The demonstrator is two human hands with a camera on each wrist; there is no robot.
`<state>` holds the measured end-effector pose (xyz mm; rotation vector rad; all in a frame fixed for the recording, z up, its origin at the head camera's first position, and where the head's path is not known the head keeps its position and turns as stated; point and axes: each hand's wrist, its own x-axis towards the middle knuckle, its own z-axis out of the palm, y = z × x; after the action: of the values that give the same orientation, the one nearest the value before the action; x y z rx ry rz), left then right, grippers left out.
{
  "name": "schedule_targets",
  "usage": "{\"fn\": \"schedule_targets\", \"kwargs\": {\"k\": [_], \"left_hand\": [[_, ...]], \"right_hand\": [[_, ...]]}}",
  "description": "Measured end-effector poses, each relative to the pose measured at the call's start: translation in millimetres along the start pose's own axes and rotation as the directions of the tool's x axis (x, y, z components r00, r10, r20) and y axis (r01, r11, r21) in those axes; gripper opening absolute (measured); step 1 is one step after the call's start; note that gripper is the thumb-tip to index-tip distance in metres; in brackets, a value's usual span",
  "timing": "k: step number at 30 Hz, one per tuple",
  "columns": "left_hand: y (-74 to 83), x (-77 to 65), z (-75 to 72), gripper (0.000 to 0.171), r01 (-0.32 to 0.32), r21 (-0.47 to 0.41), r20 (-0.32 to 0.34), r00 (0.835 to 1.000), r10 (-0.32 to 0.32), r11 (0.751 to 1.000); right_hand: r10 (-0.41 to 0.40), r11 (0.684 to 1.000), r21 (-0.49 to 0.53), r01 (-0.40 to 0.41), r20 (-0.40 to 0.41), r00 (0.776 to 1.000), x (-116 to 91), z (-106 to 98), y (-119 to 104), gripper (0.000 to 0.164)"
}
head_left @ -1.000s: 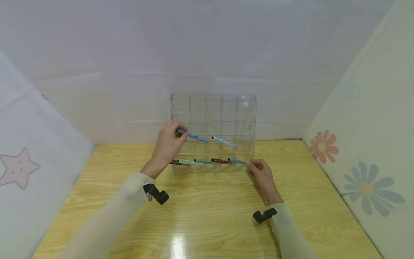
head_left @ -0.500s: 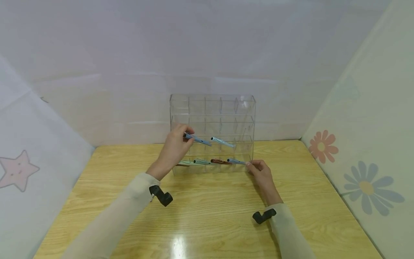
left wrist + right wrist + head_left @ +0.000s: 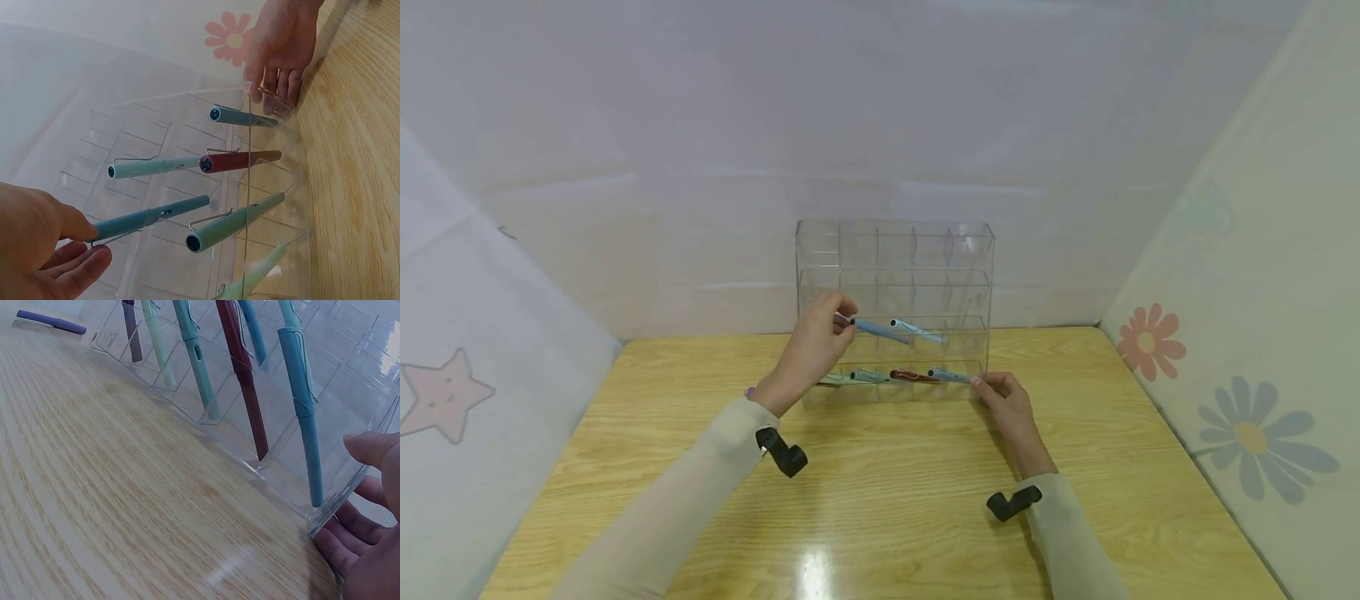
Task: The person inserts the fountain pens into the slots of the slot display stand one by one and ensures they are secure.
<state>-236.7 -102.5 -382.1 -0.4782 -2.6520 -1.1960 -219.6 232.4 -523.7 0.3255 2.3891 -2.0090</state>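
Note:
A clear acrylic pen rack [image 3: 895, 271] with rows of compartments stands upright at the back of the table. My left hand [image 3: 815, 343] pinches a blue pen [image 3: 156, 215] by its clip end; the pen slants into a compartment of the second row from the bottom. Beside it in that row leans a light blue pen [image 3: 917, 331]. My right hand [image 3: 1011, 410] grips the rack's lower right corner, fingers behind and thumb in front. The bottom row bears a blue pen [image 3: 303, 406], a dark red pen [image 3: 244, 381], a green pen [image 3: 195, 362], a pale green pen [image 3: 159, 347] and a purplish pen [image 3: 131, 331].
A purple pen [image 3: 50, 322] lies on the wooden table [image 3: 880, 500] left of the rack, mostly hidden by the left wrist in the head view. White cloth walls [image 3: 880, 108] enclose the table at the back and sides.
My left hand has moved right and slightly down, carrying the blue pen towards the light blue one. It now covers more of the bottom row's left end. My right hand stays on the rack's corner.

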Motion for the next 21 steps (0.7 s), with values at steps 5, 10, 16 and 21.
{"fn": "schedule_targets", "kwargs": {"k": [5,10,16,21], "left_hand": [[-1.5,-0.1,0.7,0.022,0.001,-0.006,0.010,1.000,-0.001,1.000],[-3.4,-0.3,0.8,0.020,0.038,0.003,0.004,0.999,-0.038,0.999],[-4.6,0.2,0.3,0.016,0.027,0.039,-0.017,1.000,-0.026,0.999],[-3.7,-0.2,0.2,0.013,0.004,0.030,-0.011,1.000,-0.003,1.000]], "right_hand": [[-0.010,1.000,0.003,0.010,0.001,1.000,-0.9,1.1,0.5,0.037],[-0.016,1.000,0.006,0.016,0.001,1.000,-1.7,1.7,-0.1,0.036],[-0.026,1.000,0.002,0.026,-0.005,1.000,-1.8,2.0,-1.2,0.036],[-0.017,1.000,0.011,0.017,0.001,1.000,-0.7,1.5,-2.7,0.034]]}}
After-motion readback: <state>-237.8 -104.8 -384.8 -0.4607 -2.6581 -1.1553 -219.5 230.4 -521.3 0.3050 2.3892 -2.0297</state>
